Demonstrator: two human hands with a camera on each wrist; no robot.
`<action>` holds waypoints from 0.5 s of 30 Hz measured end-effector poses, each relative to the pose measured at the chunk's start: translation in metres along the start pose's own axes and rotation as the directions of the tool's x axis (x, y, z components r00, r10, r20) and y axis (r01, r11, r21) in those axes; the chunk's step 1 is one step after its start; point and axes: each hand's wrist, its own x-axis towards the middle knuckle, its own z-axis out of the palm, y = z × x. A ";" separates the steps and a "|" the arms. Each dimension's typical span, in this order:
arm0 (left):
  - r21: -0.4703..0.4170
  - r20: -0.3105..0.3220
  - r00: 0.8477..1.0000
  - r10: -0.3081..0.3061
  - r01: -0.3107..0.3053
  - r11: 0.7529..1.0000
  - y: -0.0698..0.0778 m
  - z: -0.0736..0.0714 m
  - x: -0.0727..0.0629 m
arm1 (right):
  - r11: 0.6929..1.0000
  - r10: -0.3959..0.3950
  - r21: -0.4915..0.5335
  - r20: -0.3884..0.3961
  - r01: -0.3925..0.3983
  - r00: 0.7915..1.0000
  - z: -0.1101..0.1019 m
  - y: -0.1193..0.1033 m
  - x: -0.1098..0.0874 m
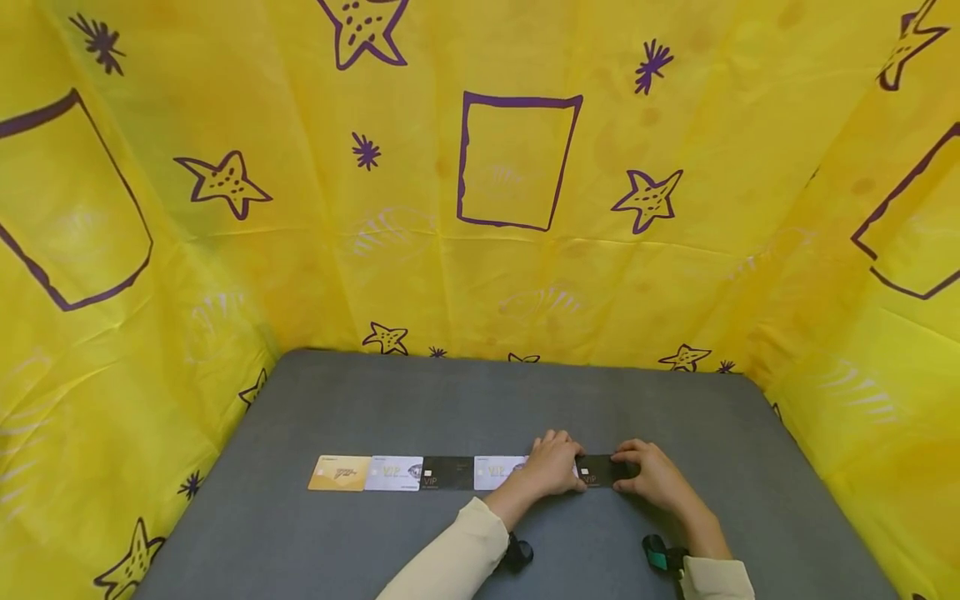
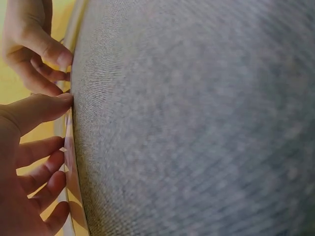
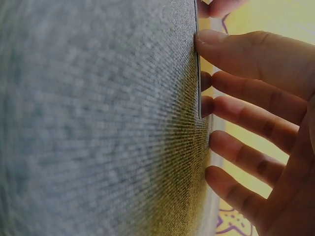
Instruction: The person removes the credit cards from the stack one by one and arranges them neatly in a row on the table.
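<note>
A row of bank-style cards lies across the grey table. From the left come a gold card (image 1: 339, 472), a white VIP card (image 1: 393, 472), a black VIP card (image 1: 447, 472) and another white VIP card (image 1: 491, 472). A black VIP card (image 1: 597, 472) forms the right end. My left hand (image 1: 551, 465) pinches its left end, thumb on the near edge, fingers at the far edge, and covers the card beside it. My right hand (image 1: 654, 477) pinches the right end between thumb (image 3: 214, 38) and fingers. Seen edge-on, the cards (image 2: 74, 172) lie flat under my left hand.
The grey tabletop (image 1: 420, 400) reaches back to a yellow curtain (image 1: 420, 275) with purple starfish drawings, which also hangs at both sides. A dark strap (image 1: 517, 553) is on the left wrist and another strap (image 1: 660, 553) is on the right.
</note>
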 end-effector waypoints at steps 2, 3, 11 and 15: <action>-0.004 -0.003 1.000 0.006 -0.006 1.000 -0.001 0.000 0.000 | 1.000 -0.002 -0.003 0.001 0.002 1.000 0.000 0.000 0.000; -0.003 -0.006 1.000 0.009 -0.009 1.000 -0.001 0.000 0.000 | 1.000 -0.002 -0.001 0.002 0.002 1.000 0.000 0.000 0.000; 0.000 -0.021 1.000 0.015 -0.015 1.000 -0.001 0.000 -0.002 | 1.000 -0.004 0.024 0.005 0.003 1.000 -0.001 -0.001 0.002; -0.003 -0.011 1.000 0.011 -0.011 1.000 -0.001 0.000 -0.002 | 1.000 -0.017 0.025 -0.009 0.017 1.000 0.000 -0.002 0.003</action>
